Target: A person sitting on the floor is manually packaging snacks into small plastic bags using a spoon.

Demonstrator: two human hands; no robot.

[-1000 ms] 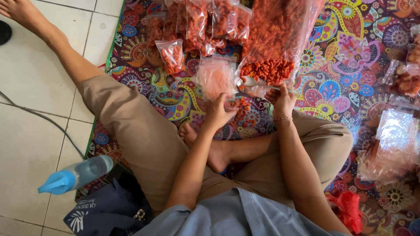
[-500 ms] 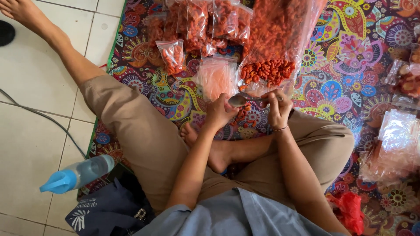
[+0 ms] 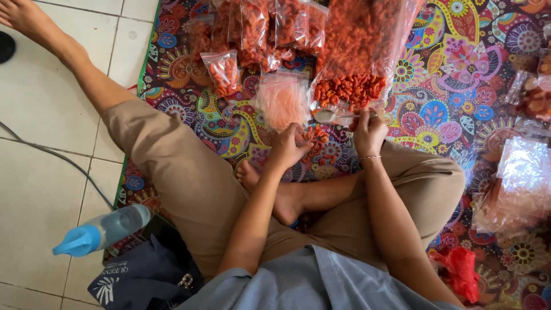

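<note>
The right hand (image 3: 368,133) pinches a spoon (image 3: 326,115) at the big bag (image 3: 359,51); the left hand (image 3: 287,148) grips a small bag (image 3: 313,140), mostly hidden.

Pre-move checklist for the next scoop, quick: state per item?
1. Spoon held in right hand: ok.
2. Spoon bowl at the big bag's mouth, beside the orange snacks: ok.
3. Spoon loaded: cannot tell, the bowl looks pale and empty.
4. Small bag held by left hand: ok, fingers pinch it.
5. Small bag mouth open toward the spoon: cannot tell, hand covers it.
6. Path between spoon and small bag free: ok; the empty-bag stack sits to the side.
</note>
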